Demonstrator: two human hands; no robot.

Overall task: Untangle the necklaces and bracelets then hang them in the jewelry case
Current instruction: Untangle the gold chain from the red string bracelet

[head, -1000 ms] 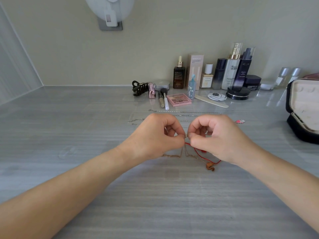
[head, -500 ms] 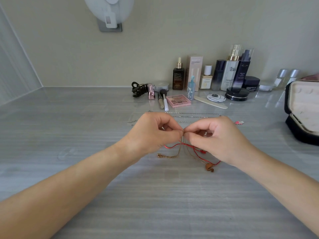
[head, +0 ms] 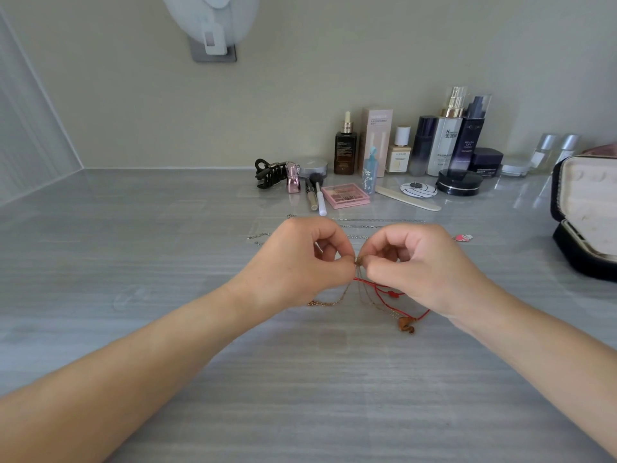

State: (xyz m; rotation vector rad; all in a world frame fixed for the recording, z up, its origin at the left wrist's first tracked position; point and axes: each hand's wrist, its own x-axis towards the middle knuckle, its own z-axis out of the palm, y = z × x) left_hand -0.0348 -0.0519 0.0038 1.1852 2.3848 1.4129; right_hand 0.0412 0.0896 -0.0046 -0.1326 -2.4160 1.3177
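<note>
My left hand (head: 300, 265) and my right hand (head: 424, 265) meet at the table's middle, fingertips pinching a small knot of the tangled jewelry (head: 360, 261). From the knot hang thin gold chains (head: 329, 302) and a red cord bracelet (head: 387, 292) with a brown charm (head: 405, 325) resting on the table. Silver chains (head: 377, 221) lie flat just beyond my hands, partly hidden by them. The black jewelry case (head: 582, 252) stands open at the right edge, its cream lining showing.
Cosmetics line the back wall: bottles (head: 447, 142), a pink palette (head: 345, 194), brushes (head: 319, 195), a black hair claw (head: 268, 173), a nail file (head: 407, 197), a black jar (head: 460, 186). A small pink charm (head: 464, 237) lies right of my hands.
The fingertips have shifted on the knot, pulling the tangle slightly; the red cord and gold chains hang a little differently below. Both hands stay in nearly the same place.
</note>
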